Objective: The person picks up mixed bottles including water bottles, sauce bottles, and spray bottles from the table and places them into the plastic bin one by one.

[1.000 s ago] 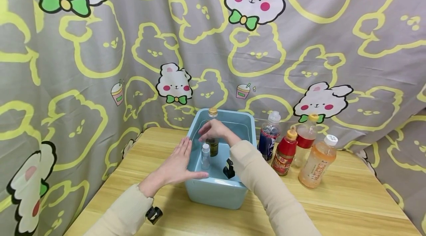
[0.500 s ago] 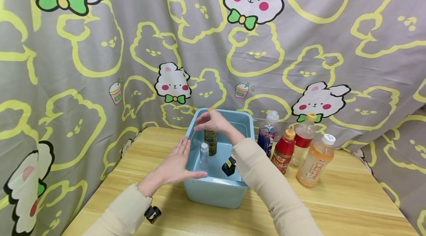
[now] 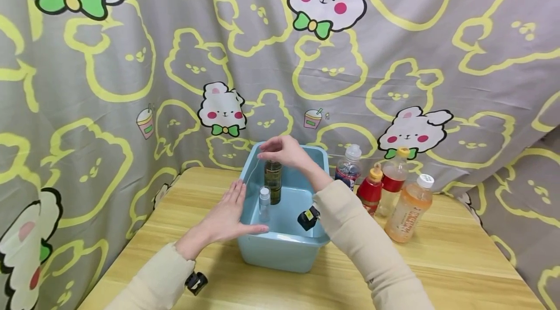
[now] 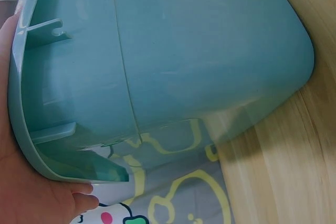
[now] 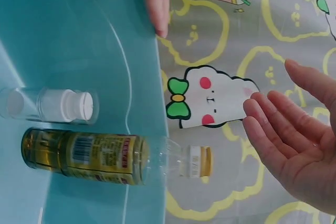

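Note:
My left hand rests on the near left corner of a light blue plastic bin, thumb along the front rim and fingers straight along the left side. In the left wrist view the hand lies against the bin's rim. My right hand is over the bin's far part, fingers loosely bent, holding nothing. Below it stands a bottle of yellow-brown liquid; its gold cap is apart from the fingers in the right wrist view. Beside that bottle stands a small clear bottle with a white cap.
To the bin's right stand a blue-labelled bottle, a red squeeze bottle, a yellow-capped clear bottle with a red label and an orange drink bottle. A patterned curtain hangs behind the wooden table.
My right hand has risen up and away from the bottle of yellow-brown liquid. The left hand stays on the bin's rim. The head view has shifted slightly.

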Motion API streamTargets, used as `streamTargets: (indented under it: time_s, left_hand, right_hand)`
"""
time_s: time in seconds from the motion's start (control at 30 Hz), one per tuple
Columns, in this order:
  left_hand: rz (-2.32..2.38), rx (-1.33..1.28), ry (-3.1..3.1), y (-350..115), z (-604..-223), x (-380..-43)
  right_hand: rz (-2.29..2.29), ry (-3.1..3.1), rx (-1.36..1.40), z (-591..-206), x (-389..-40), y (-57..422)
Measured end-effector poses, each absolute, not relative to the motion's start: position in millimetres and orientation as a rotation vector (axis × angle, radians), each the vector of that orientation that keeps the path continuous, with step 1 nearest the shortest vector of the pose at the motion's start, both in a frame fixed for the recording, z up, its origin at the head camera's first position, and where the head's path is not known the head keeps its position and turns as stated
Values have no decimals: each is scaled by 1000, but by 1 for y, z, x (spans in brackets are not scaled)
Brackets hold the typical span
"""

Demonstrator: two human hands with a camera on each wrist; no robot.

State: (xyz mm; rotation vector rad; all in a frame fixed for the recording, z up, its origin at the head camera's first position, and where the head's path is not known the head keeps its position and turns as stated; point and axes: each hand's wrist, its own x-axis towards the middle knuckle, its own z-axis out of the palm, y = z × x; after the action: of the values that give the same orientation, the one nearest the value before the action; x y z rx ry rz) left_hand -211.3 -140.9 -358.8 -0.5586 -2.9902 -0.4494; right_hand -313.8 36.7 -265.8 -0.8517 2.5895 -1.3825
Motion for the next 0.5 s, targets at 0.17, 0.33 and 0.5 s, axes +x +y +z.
streamTargets:
  time_s: [0.17, 0.33, 0.5]
  left_hand:
    - [-451, -566, -2977, -141, -360, -212]
    - [-451, -573, -2973, -141, -360, -212]
    - [-452, -575, -2974, -141, -359, -212]
  right_hand:
    - [-1411, 2633, -874, -259, -306, 47]
    - [-1489, 2659, -879, -255, -298, 58]
    - [-1564, 2696, -852, -252, -290, 73]
